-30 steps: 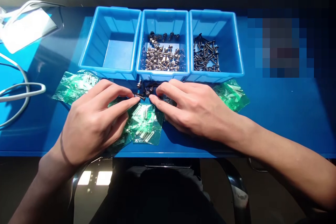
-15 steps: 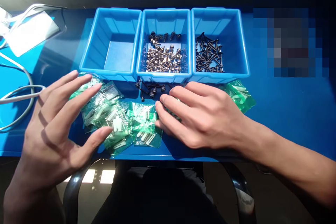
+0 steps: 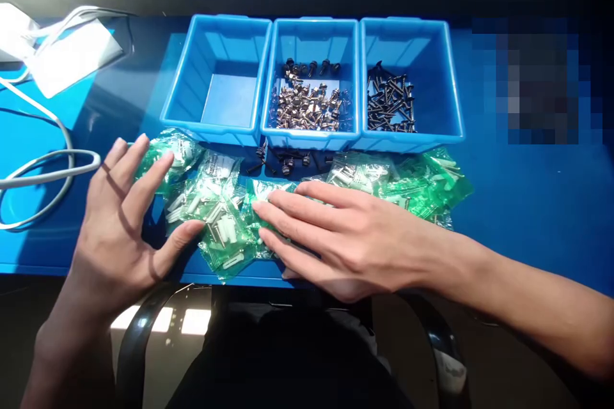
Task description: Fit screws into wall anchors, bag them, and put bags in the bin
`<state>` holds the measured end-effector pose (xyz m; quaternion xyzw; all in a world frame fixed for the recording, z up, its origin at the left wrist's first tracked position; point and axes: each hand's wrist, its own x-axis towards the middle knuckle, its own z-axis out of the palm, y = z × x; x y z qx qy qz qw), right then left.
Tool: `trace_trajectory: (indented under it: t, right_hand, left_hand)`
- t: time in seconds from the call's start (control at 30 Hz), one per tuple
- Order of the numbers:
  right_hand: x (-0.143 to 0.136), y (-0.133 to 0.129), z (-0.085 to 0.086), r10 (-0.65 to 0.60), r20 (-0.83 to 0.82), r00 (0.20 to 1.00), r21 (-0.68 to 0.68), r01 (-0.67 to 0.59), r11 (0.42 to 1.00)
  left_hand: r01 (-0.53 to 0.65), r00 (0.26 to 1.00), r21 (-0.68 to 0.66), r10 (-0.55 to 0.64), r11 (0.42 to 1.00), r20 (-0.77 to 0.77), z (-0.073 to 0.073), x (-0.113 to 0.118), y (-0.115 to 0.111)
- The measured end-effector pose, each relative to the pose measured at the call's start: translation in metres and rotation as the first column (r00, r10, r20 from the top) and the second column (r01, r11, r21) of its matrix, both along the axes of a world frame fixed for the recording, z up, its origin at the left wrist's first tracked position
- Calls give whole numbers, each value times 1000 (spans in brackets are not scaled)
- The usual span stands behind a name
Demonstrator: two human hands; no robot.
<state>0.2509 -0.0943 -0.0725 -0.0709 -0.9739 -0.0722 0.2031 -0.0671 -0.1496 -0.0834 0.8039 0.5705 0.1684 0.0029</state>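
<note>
My left hand [image 3: 127, 223] is spread, with nothing in it, at the left edge of several green plastic packets [image 3: 223, 223] holding white plugs and screws. My right hand [image 3: 330, 236] lies palm down over a green and clear packet [image 3: 271, 188] near the middle, its fingers stretched side by side and partly covering it. More packets [image 3: 422, 185] lie behind and beyond the right wrist. Loose dark screws [image 3: 288, 165] rest between the packets and the bins.
Three blue bins stand in a row: an empty left bin [image 3: 228, 99], a middle bin [image 3: 314, 139] with silver hex-head screws, a right bin [image 3: 415, 138] with black screws. White cables [image 3: 71, 156] and a white sheet [image 3: 77, 57] are at the left.
My right hand has moved left and toward the front edge, uncovering packets behind it. My left hand has shifted slightly right, still spread. The bins appear slightly farther right in view.
</note>
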Motion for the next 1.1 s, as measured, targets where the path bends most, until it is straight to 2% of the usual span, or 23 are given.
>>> trace_trajectory:
  t: [0.07,0.13,0.23,0.3,0.43,0.53,0.6,0.67,0.7,0.77,0.87,0.93,1.03,1.1]
  right_hand:
    - [-1,0,-1,4,-4,1000,15,-4,1000]
    - [-5,-2,-3,27,12,1000,8,-27,1000]
    - [-11,-9,-5,45,12,999,21,-45,999]
    - [-14,-14,-6,13,-68,998,28,-11,1000]
    - [-14,-18,-9,16,-83,996,23,-14,1000]
    - [-11,-14,-7,5,-57,998,-17,-6,1000]
    - [-6,-7,-2,-2,-128,992,-99,-11,995]
    - [3,2,5,-34,-187,982,-148,6,989]
    - [8,8,9,-69,-206,976,-127,43,991]
    - [19,17,16,-145,-141,979,13,148,989]
    - [25,24,18,-165,-34,986,165,169,972]
    - [22,23,16,-169,22,985,183,162,970]
    - [15,17,11,-216,94,972,193,195,962]
    - [12,15,10,-242,113,964,177,220,959]
  left_hand:
    - [15,1000,6,-15,1000,-21,-3,-8,3]
    - [8,999,24,-7,1000,-35,-5,-6,-2]
    - [-47,997,54,50,997,-55,-5,13,-18]
    - [-104,991,45,107,994,-82,-6,28,-27]
    - [-173,980,-12,171,985,-100,-5,47,-31]
    - [-80,997,-35,80,996,-11,-2,45,-28]
    - [2,999,-41,0,999,42,0,42,-27]
    - [8,998,-35,-6,999,62,2,40,-27]
    - [-16,998,-39,18,999,57,2,40,-26]
    - [-53,997,-43,55,998,51,3,43,-25]
    - [-4,999,-18,4,1000,40,4,47,-23]
    - [42,998,4,-42,999,40,3,50,-22]
    - [29,999,27,-30,999,37,2,50,-22]
    - [63,998,92,-65,994,16,4,48,-20]
